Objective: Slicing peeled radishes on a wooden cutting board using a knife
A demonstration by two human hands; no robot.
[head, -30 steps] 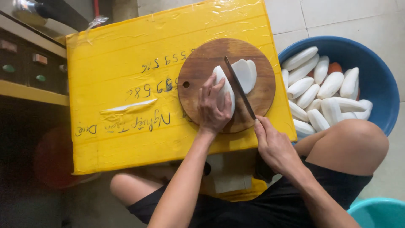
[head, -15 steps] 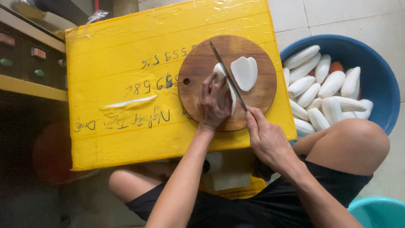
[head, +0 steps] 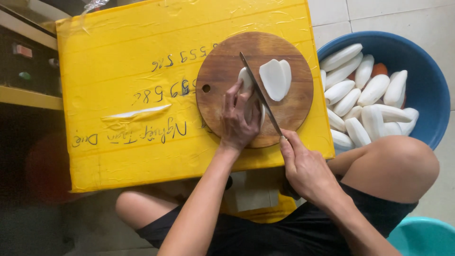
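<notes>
Fingers [head: 235, 97] of the left hand [head: 239, 121] are spread and pressed down over a white peeled root piece [head: 247, 85] on the round wooden cutting board [head: 227, 61], pinning it rather than wrapping around it. Beside them the right hand [head: 305, 168] is curled closed around the handle of a knife [head: 260, 95], whose thin blade lies diagonally across the board, its edge against the right side of the held piece.

From the head view, two flat white slices [head: 276, 78] lie just right of the blade, so I judge some cutting done. The piece under the left hand looks only partly sliced, and a blue basin [head: 426, 66] to the right holds many whole peeled roots [head: 374, 90], so most of the work appears left.

Much of the held piece is covered by the left hand, so its remaining size is hard to tell. The knife handle is hidden in the right fist. An orange thing among the roots is mostly buried. The board sits on a yellow box [head: 118, 71], whose near edge overhangs the person's lap; a teal tub [head: 422, 237] is cut off at the bottom corner.
</notes>
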